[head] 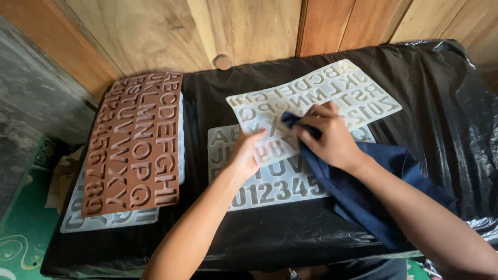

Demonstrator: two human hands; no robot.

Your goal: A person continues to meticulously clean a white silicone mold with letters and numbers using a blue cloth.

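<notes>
A translucent white letter-and-number mould (337,91) lies tilted across the middle of the table, on top of a second white mould (280,189). My left hand (245,155) presses on the upper mould's near corner. My right hand (328,136) grips a dark blue cloth (363,194) and holds its bunched end against the upper mould's surface. The cloth trails down to the right under my forearm.
A brown mould (136,142) of the same kind rests at the left on another white mould (104,220). Black plastic sheeting (441,119) covers the table. Wooden wall panels stand behind. A green patterned mat (21,233) lies on the floor at the left.
</notes>
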